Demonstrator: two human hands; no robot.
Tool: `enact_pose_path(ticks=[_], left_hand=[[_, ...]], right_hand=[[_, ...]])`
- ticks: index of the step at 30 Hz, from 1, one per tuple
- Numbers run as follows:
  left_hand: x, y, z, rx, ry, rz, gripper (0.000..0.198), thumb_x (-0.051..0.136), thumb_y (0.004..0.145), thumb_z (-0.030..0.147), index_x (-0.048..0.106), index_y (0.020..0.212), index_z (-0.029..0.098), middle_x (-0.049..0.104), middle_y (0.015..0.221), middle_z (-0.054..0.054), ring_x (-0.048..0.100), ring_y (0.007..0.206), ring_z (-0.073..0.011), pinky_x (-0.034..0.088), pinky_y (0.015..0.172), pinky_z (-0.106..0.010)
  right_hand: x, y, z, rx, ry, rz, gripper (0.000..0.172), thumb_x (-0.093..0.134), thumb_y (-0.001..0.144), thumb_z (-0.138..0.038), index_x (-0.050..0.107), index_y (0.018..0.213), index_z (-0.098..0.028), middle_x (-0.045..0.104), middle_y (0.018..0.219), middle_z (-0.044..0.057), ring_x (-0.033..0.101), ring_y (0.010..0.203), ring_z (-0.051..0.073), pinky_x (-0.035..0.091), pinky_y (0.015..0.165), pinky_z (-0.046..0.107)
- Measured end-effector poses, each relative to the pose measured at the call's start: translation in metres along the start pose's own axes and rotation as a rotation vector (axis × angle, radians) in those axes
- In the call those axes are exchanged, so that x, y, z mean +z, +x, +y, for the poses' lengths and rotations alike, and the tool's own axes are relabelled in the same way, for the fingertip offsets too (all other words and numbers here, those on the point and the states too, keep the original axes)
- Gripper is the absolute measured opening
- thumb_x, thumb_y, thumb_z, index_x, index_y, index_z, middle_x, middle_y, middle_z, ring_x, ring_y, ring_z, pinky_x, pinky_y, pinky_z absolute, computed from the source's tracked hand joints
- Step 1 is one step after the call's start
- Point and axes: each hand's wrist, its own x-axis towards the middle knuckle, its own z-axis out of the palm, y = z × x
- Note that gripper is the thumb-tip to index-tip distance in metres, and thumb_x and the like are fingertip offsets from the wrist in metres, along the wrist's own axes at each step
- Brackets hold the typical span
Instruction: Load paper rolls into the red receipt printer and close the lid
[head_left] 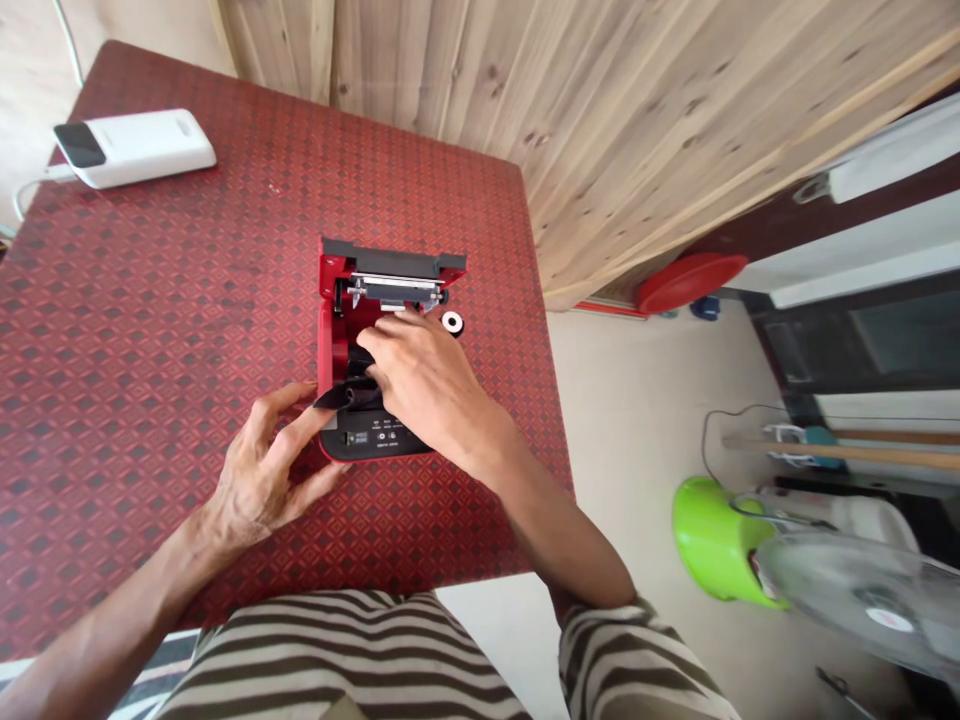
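So there's a small red printer [330, 340] sitting mid-surface [150, 300], lid [390, 262] flipped up at the far end. The right hand [420, 375] is down in the open bay, fingers [386, 345] curled tight on a black strip [346, 396]. The left hand [262, 470] is at the near left corner, fingers [300, 428] spread apart, with one touching the strip's loose end. A white spool [452, 322] lies just right of the printer. A white power bank [135, 148] is way off at the far left. A fan [862, 600] and a green bucket [709, 535] are on the floor to the right.
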Motion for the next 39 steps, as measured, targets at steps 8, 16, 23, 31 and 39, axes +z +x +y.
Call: enact_pose_path(ticks=[8, 16, 23, 31, 39], left_hand=[[-0.001, 0.000, 0.000, 0.000, 0.000, -0.004, 0.069, 0.076, 0.090, 0.032, 0.044, 0.151, 0.020, 0.057, 0.138, -0.019, 0.064, 0.123, -0.0281, 0.063, 0.096, -0.039], [-0.003, 0.003, 0.001, -0.002, -0.014, -0.004, 0.071, 0.075, 0.091, 0.037, 0.043, 0.152, 0.020, 0.059, 0.135, -0.018, 0.064, 0.121, -0.0281, 0.063, 0.094, -0.040], [-0.032, 0.029, 0.013, -0.150, -0.085, -0.016, 0.070, 0.059, 0.097, 0.060, 0.044, 0.153, 0.021, 0.062, 0.133, -0.015, 0.064, 0.118, -0.0303, 0.059, 0.099, -0.052], [-0.031, 0.134, -0.006, 0.001, 0.120, -0.070, 0.071, 0.045, 0.107, 0.055, 0.026, 0.161, 0.013, 0.044, 0.161, -0.015, 0.042, 0.148, -0.0305, 0.038, 0.124, -0.056], [-0.030, 0.084, 0.003, 0.161, 0.033, -0.180, 0.069, 0.052, 0.099, 0.064, 0.049, 0.153, 0.021, 0.058, 0.139, -0.016, 0.058, 0.130, -0.0341, 0.050, 0.112, -0.053]], right_hand=[[-0.003, 0.016, 0.001, 0.054, -0.020, -0.138, 0.019, 0.060, 0.092, -0.003, 0.074, 0.102, -0.011, 0.078, 0.102, 0.015, 0.072, 0.098, 0.028, 0.049, 0.082, 0.038], [-0.020, -0.029, 0.007, -0.157, 0.348, -0.009, 0.050, 0.043, 0.093, 0.010, 0.066, 0.130, -0.015, 0.073, 0.130, 0.011, 0.064, 0.121, 0.022, 0.050, 0.108, 0.043], [-0.014, -0.064, 0.011, -0.269, 0.451, 0.216, 0.022, 0.054, 0.102, -0.005, 0.071, 0.114, -0.014, 0.075, 0.113, 0.009, 0.063, 0.105, 0.021, 0.054, 0.101, 0.040], [0.006, -0.074, 0.001, -0.154, 0.252, 0.419, 0.023, 0.052, 0.104, -0.009, 0.072, 0.097, -0.017, 0.073, 0.097, 0.007, 0.058, 0.088, 0.019, 0.056, 0.086, 0.035], [0.008, -0.098, -0.005, -0.136, 0.206, 0.440, 0.024, 0.060, 0.105, -0.027, 0.068, 0.119, -0.009, 0.076, 0.115, 0.014, 0.066, 0.105, 0.026, 0.057, 0.093, 0.042]])
